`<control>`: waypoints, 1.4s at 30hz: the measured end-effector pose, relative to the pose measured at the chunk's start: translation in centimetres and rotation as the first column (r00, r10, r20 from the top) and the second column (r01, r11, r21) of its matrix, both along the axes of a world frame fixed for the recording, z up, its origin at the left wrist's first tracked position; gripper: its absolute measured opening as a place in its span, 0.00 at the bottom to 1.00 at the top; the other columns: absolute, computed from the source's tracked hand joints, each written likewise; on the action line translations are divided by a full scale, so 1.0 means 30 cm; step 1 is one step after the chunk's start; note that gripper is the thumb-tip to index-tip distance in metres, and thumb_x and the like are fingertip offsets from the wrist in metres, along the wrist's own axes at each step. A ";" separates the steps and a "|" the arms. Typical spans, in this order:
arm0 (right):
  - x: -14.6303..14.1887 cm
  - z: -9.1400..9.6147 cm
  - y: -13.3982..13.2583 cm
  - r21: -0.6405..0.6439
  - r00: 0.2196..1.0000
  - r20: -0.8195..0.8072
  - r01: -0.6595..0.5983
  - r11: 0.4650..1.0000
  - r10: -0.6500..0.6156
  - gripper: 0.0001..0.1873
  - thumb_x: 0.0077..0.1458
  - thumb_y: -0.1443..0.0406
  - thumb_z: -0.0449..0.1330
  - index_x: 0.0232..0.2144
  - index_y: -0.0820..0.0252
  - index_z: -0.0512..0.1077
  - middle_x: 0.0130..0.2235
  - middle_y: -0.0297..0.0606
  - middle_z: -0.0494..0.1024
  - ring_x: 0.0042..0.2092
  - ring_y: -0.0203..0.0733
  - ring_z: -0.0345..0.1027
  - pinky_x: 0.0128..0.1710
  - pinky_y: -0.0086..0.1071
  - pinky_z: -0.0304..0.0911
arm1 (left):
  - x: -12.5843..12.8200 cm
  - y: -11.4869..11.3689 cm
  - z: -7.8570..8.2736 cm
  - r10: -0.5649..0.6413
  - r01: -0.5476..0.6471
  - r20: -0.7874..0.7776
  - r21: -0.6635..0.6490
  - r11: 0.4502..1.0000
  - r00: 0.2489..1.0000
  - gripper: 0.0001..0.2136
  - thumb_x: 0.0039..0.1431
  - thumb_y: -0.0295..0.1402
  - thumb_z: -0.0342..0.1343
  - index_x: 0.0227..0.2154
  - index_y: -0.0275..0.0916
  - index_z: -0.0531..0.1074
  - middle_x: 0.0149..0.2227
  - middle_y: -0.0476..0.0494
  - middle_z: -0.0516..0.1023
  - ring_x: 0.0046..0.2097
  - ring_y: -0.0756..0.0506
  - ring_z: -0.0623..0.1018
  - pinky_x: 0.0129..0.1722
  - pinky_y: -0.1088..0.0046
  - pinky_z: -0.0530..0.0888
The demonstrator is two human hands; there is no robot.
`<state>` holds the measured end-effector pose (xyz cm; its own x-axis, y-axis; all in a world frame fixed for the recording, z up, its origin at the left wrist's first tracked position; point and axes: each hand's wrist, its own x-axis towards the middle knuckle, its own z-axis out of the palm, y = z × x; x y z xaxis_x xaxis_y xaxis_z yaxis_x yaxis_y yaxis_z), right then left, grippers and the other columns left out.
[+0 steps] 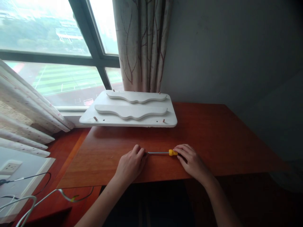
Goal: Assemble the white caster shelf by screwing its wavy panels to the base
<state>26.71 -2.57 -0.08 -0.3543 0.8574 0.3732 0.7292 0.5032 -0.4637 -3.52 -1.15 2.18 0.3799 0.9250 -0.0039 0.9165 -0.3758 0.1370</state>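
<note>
A screwdriver with a yellow handle and a thin metal shaft lies level between my hands, low over the wooden table. My right hand has its fingers closed round the handle. At the tip end, my left hand pinches with thumb and fingers; whether it grips the tip itself or something small there is hidden. Beyond both hands rests a white board with rounded corners. Two wavy-edged white pieces lie on top of it, and short wooden dowels stick up near its corners.
The reddish-brown table has its front edge just below my hands. A patterned curtain and a window are behind it. On the left, a wall socket and loose cables sit beside the table.
</note>
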 end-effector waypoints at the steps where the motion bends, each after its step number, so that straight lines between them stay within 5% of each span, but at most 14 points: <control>1: 0.001 0.002 -0.001 -0.004 1.000 0.003 -0.003 1.000 0.003 0.18 0.63 0.74 0.55 0.50 0.52 0.75 0.48 0.43 0.78 0.49 0.47 0.72 0.52 0.45 0.71 | -0.002 -0.002 0.000 0.001 -0.001 0.012 0.004 1.000 1.000 0.10 0.72 0.36 0.46 0.43 0.40 0.72 0.44 0.41 0.73 0.39 0.43 0.79 0.29 0.72 0.64; 28: 0.006 0.065 0.008 -0.060 0.998 0.047 0.042 0.997 -0.039 0.14 0.64 0.64 0.59 0.51 0.52 0.76 0.52 0.42 0.80 0.54 0.49 0.73 0.57 0.47 0.69 | -0.046 0.000 0.017 -0.010 -0.012 0.159 0.133 0.991 0.987 0.14 0.72 0.43 0.48 0.50 0.44 0.72 0.51 0.43 0.75 0.37 0.46 0.80 0.29 0.72 0.68; 32: 0.035 0.086 0.077 -0.134 0.979 -0.122 0.149 0.980 -0.166 0.15 0.66 0.58 0.56 0.51 0.54 0.77 0.52 0.43 0.80 0.54 0.50 0.74 0.57 0.46 0.69 | -0.202 0.090 0.101 0.155 -0.238 0.289 0.279 0.930 0.945 0.14 0.71 0.43 0.49 0.45 0.42 0.75 0.46 0.45 0.78 0.36 0.47 0.78 0.32 0.72 0.67; 33: 0.050 0.088 0.109 -0.174 0.965 -0.173 0.169 0.970 -0.199 0.16 0.66 0.57 0.56 0.50 0.54 0.77 0.52 0.43 0.80 0.53 0.50 0.75 0.56 0.45 0.70 | -0.269 0.127 0.128 0.257 -0.363 0.322 0.335 0.869 0.911 0.14 0.69 0.43 0.50 0.43 0.40 0.76 0.41 0.45 0.79 0.34 0.47 0.76 0.33 0.72 0.67; 35: 0.085 0.088 0.189 -0.264 0.924 -0.279 0.187 0.946 -0.260 0.18 0.64 0.54 0.58 0.50 0.55 0.77 0.50 0.45 0.81 0.50 0.49 0.77 0.52 0.44 0.73 | -0.424 0.214 0.175 0.488 -0.641 0.421 0.411 0.648 0.764 0.16 0.68 0.42 0.51 0.43 0.36 0.77 0.34 0.45 0.78 0.33 0.46 0.73 0.35 0.70 0.66; 37: 0.112 0.085 0.284 -0.352 0.863 -0.368 0.213 0.911 -0.344 0.21 0.62 0.51 0.59 0.50 0.56 0.76 0.47 0.45 0.82 0.45 0.48 0.78 0.49 0.44 0.73 | -0.576 0.306 0.205 0.612 -0.789 0.497 0.406 0.462 0.615 0.18 0.67 0.40 0.50 0.49 0.32 0.77 0.35 0.43 0.78 0.35 0.44 0.72 0.38 0.69 0.67; 38: 0.119 0.083 0.333 -0.391 0.833 -0.407 0.213 0.896 -0.375 0.23 0.60 0.50 0.60 0.50 0.56 0.76 0.46 0.45 0.82 0.44 0.48 0.78 0.48 0.44 0.73 | -0.641 0.349 0.212 0.653 -0.821 0.498 0.359 0.444 0.571 0.19 0.66 0.39 0.51 0.51 0.32 0.77 0.35 0.43 0.78 0.37 0.44 0.72 0.40 0.68 0.67; 42: 0.088 0.074 0.503 -0.426 0.767 -0.495 0.196 0.883 -0.409 0.28 0.61 0.44 0.57 0.51 0.57 0.75 0.44 0.45 0.82 0.39 0.45 0.76 0.41 0.40 0.74 | -0.769 0.463 0.188 0.683 -0.790 0.479 0.037 0.612 0.552 0.20 0.65 0.39 0.52 0.52 0.32 0.79 0.28 0.49 0.75 0.34 0.46 0.72 0.36 0.73 0.68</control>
<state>29.34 12.51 2.15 0.1247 0.9878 0.0933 0.3740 0.0403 -0.9266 -26.58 12.73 7.82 -0.5199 0.8273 0.2127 0.7657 0.3409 0.5455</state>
